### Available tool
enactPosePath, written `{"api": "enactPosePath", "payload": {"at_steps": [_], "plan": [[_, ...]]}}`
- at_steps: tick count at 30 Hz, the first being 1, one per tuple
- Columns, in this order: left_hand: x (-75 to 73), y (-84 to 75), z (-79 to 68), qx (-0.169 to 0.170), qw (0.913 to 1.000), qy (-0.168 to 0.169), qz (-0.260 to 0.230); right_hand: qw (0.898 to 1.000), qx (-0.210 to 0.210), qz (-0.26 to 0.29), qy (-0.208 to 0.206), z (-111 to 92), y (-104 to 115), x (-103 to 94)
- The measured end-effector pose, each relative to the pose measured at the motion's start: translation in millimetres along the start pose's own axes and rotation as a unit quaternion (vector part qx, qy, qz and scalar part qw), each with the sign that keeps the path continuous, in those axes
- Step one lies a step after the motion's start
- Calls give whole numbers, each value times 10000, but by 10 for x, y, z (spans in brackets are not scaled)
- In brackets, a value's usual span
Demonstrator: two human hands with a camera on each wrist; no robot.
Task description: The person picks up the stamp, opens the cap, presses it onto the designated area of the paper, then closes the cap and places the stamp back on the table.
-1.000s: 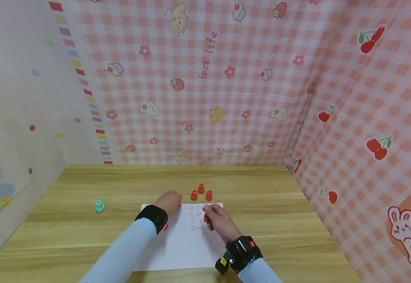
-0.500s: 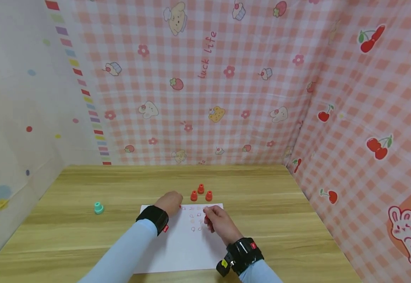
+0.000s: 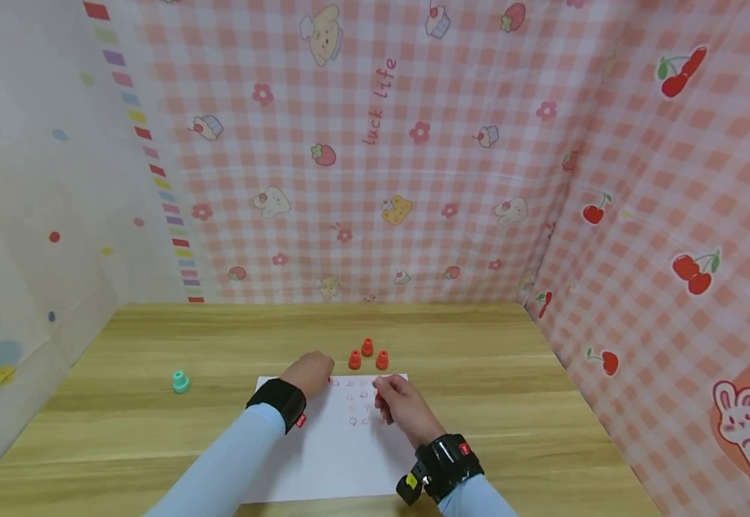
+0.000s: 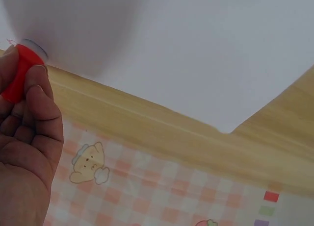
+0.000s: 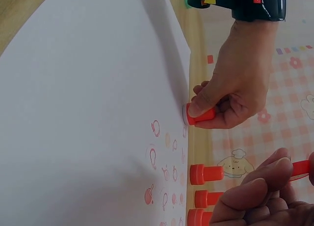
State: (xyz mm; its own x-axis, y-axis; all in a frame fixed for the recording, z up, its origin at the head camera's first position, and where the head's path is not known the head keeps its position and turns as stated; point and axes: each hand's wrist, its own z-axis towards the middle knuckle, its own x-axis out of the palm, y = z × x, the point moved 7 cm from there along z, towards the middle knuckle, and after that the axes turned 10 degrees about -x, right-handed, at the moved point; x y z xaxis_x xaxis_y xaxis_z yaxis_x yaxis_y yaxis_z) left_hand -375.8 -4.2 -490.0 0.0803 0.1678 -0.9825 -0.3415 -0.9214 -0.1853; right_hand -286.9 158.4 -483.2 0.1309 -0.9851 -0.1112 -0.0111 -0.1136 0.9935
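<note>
My left hand [image 3: 310,374] pinches a red stamp [image 5: 200,114] by its handle at the far edge of the white paper [image 3: 329,459]. In the left wrist view the pale base of this stamp [image 4: 33,48] faces the paper; I cannot tell whether they touch. Just right of the printed marks, my right hand [image 3: 407,409] pinches a small red piece [image 5: 300,169], largely hidden by the fingers. Rows of small red prints [image 5: 165,174] of fruit-like shapes cover the far right part of the sheet.
Three red stamps [image 3: 367,347] stand upright on the wooden table [image 3: 478,395] just beyond the paper. A turquoise stamp [image 3: 181,382] stands off to the left. Patterned cloth [image 3: 375,179] closes in the back and both sides.
</note>
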Motion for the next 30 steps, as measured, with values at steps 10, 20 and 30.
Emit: {"api": "enactPosePath", "payload": {"at_steps": [10, 20, 30], "plan": [[3, 3, -19, 327, 9988, -321, 198, 10000, 47, -22, 18, 27, -5, 33], [-56, -8, 22, -5, 9996, 65, 283, 9999, 82, -23, 64, 30, -10, 53], [-80, -36, -40, -88, 9998, -107, 118, 9997, 223, -62, 4, 2, -39, 60]]}}
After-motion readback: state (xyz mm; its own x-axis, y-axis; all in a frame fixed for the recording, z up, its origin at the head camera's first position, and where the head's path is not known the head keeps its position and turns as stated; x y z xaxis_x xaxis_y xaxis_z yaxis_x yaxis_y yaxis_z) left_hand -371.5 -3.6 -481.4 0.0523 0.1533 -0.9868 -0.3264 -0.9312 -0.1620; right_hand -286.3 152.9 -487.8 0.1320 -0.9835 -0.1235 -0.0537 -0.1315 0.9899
